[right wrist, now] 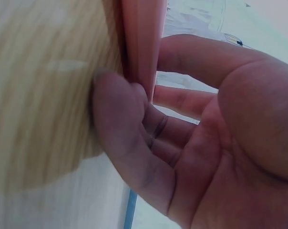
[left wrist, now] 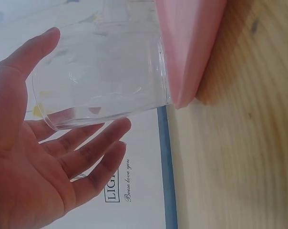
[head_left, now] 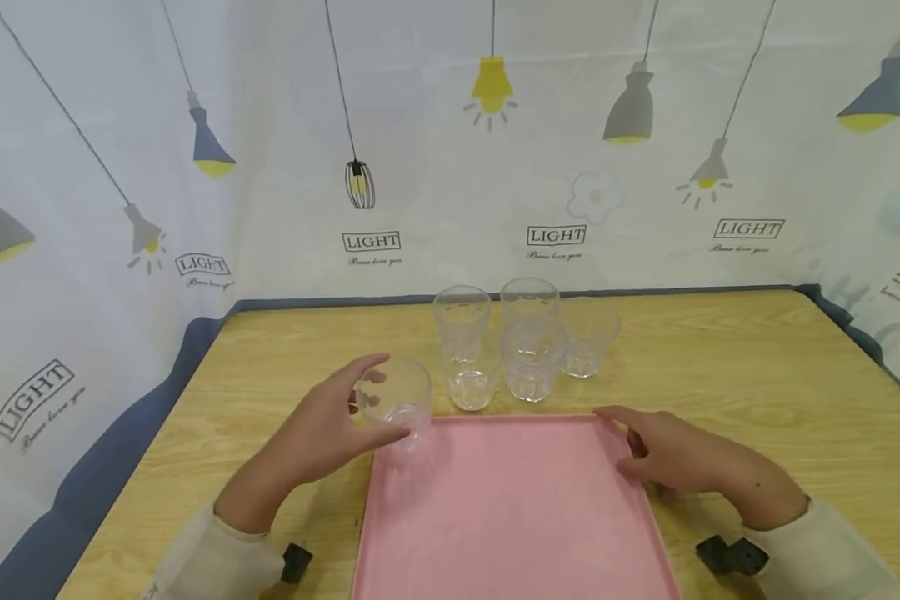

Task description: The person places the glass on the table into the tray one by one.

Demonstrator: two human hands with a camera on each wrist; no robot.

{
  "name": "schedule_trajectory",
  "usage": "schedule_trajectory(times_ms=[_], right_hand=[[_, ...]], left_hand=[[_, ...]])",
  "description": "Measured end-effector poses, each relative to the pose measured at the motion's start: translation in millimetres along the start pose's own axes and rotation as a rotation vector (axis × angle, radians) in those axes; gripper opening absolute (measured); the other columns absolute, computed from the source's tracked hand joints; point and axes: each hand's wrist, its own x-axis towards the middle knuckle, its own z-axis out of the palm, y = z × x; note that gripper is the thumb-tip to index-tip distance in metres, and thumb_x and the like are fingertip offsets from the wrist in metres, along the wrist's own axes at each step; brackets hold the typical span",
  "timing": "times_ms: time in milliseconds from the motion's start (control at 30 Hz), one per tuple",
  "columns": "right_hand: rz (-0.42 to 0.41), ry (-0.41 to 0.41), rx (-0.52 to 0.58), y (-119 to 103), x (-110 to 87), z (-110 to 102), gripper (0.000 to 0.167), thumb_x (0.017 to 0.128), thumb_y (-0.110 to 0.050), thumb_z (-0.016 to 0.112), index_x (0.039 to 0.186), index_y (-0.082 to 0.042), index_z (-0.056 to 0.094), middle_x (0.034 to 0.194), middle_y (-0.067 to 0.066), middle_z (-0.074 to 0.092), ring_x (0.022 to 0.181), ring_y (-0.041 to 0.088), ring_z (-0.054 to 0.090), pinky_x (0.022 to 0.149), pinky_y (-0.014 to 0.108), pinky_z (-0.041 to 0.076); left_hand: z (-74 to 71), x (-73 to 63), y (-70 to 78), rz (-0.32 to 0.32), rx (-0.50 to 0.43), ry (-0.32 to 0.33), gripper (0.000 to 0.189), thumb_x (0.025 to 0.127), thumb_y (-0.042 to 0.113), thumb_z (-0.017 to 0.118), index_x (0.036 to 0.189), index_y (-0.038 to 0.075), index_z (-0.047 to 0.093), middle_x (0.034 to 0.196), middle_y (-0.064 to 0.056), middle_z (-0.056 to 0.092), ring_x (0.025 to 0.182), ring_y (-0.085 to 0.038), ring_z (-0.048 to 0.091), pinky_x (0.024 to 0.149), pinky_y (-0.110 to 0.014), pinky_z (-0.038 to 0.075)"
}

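A clear drinking glass (head_left: pixel 395 387) is at the far left corner of a pink tray (head_left: pixel 510 500). My left hand (head_left: pixel 330 425) holds it from the left, thumb across the front and fingers round the back. The left wrist view has the glass (left wrist: pixel 106 71) between thumb and fingers, its base close over the tray's rim (left wrist: pixel 187 57). On the tray's right side, near the far corner, my right hand (head_left: pixel 675 454) grips the edge. From the right wrist, the fingers of that hand (right wrist: pixel 182 138) curl about the pink rim (right wrist: pixel 141 43).
Several more clear glasses stand grouped behind the tray, among them a front one (head_left: pixel 471 387) and a right one (head_left: pixel 587 333). The wooden table (head_left: pixel 292 350) ends at a white lamp-print curtain (head_left: pixel 450 183) with a blue border.
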Motion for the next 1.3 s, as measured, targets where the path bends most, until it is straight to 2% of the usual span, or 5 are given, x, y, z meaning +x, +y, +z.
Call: schedule_trajectory(times_ms=[200, 433, 700, 1300], right_hand=[[-0.02, 0.005, -0.02, 0.8, -1.0, -1.4, 0.072, 0.095, -0.013, 0.066, 0.154, 0.001, 0.027, 0.074, 0.004, 0.053, 0.048, 0.019, 0.058, 0.048, 0.031, 0.051], [-0.022, 0.007, -0.038, -1.7, -0.5, -2.2, 0.071, 0.095, -0.013, 0.065, 0.154, 0.001, 0.027, 0.072, 0.004, 0.052, 0.048, 0.018, 0.056, 0.05, 0.03, 0.05], [-0.02, -0.001, -0.042, -2.8, -0.2, -2.6, 0.071, 0.096, -0.013, 0.065, 0.154, 0.001, 0.026, 0.072, 0.004, 0.052, 0.048, 0.017, 0.056, 0.05, 0.03, 0.05], [-0.035, -0.02, -0.025, 1.7, 0.3, -1.3, 0.069, 0.098, -0.013, 0.061, 0.155, -0.003, 0.024, 0.074, 0.005, 0.051, 0.048, 0.016, 0.054, 0.051, 0.03, 0.051]], left_hand=[[1.5, 0.9, 2.9, 0.02, -0.004, -0.029, 0.095, 0.073, 0.06, 0.082, 0.151, 0.034, 0.035, 0.139, 0.004, 0.056, 0.114, -0.019, 0.063, 0.091, -0.042, 0.053], [0.8, 0.0, 3.0, 0.041, -0.026, -0.068, 0.095, 0.074, 0.055, 0.084, 0.152, 0.029, 0.036, 0.138, -0.001, 0.057, 0.113, -0.02, 0.063, 0.091, -0.041, 0.053], [3.7, 0.5, 1.9, 0.083, -0.005, -0.105, 0.091, 0.077, 0.05, 0.083, 0.151, 0.026, 0.036, 0.137, -0.006, 0.057, 0.114, -0.022, 0.063, 0.092, -0.043, 0.052], [6.3, -0.7, -1.7, 0.089, 0.008, -0.163, 0.09, 0.079, 0.047, 0.083, 0.152, 0.025, 0.035, 0.139, -0.007, 0.055, 0.115, -0.022, 0.06, 0.094, -0.045, 0.051]])
